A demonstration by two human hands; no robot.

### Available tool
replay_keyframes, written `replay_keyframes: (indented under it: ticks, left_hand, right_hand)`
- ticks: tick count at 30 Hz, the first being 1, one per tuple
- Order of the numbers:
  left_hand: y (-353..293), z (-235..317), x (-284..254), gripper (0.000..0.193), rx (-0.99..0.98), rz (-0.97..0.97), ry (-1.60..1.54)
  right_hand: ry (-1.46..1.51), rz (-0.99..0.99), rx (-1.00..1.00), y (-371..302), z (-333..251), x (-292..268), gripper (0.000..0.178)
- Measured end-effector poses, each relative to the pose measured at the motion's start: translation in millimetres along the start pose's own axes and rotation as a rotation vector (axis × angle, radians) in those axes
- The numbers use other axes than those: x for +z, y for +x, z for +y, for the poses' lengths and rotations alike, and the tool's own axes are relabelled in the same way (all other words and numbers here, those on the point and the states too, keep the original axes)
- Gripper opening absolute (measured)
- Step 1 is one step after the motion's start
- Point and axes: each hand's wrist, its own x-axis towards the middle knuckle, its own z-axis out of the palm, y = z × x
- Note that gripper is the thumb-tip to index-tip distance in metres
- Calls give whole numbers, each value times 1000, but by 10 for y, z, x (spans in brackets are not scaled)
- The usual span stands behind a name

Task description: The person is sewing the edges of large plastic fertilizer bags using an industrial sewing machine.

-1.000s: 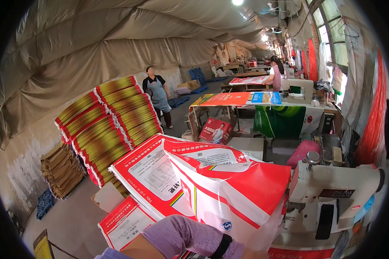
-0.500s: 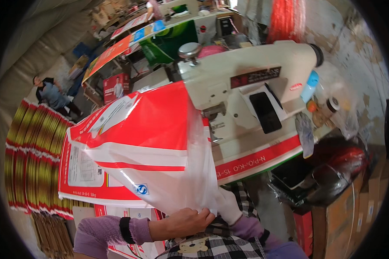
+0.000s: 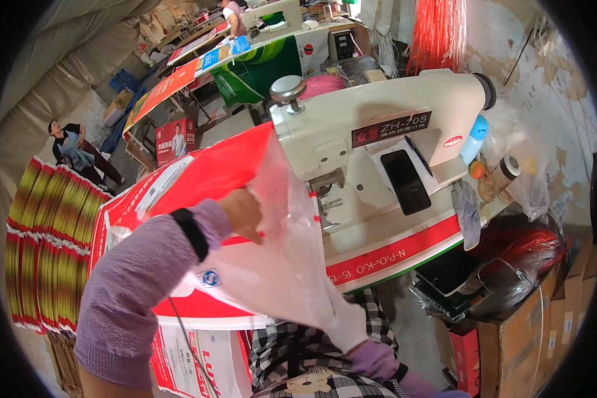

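A red and white woven sack [image 3: 222,161] with a filmy, see-through plastic liner [image 3: 288,219] at its mouth lies in front of a cream industrial sewing machine [image 3: 378,99]. My bare left hand [image 3: 241,211] is over the middle of the sack, close to the liner. Its fingers are blurred and partly hidden, so their grip does not show. At the sack's near right corner, my white-gloved right hand [image 3: 346,324] grips the edge, its fingertips covered by the material. The sack's open edge runs beside the machine's needle area.
A black phone [image 3: 405,182] lies on the machine bed, with a grey glove [image 3: 466,213] hanging nearby. Bundled sacks [image 3: 43,245] are stacked at left. Cardboard boxes [image 3: 517,345] stand at lower right. Two other people [image 3: 83,152] are farther off.
My left hand has left the sack's near edge and moved up and left across it. My right hand stays at the near corner. The liner now spreads wider.
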Motion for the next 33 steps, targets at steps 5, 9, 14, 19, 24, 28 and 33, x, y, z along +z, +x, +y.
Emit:
replay_keyframes:
  ticks: [5, 9, 14, 19, 24, 28, 33]
  left_hand:
    - [-764, -67, -351, 28, 77, 638, -271]
    - [-1049, 1860, 415, 17, 199, 507, -373]
    - [-720, 2194, 114, 14, 129, 655, -274]
    - [380, 730, 250, 35, 370, 1102, -124]
    - [-228, 1490, 1167, 62, 119, 289, -1128]
    - [-747, 1699, 769, 65, 54, -57, -1650]
    - [-485, 1839, 505, 72, -86, 48, -1771]
  right_hand:
    - [-385, 56, -95, 1113, 90, -81, 47]
    - [-526, -58, -74, 1887, -165, -33, 49]
    - [-269, -74, -22, 1821, -128, 337, 44]
    - [1293, -211, 150, 873, 491, 904, 49]
    - [983, -200, 85, 275, 106, -56, 48]
    - [626, -124, -86, 460, 54, -297, 56]
    - [696, -76, 102, 926, 164, -6, 63]
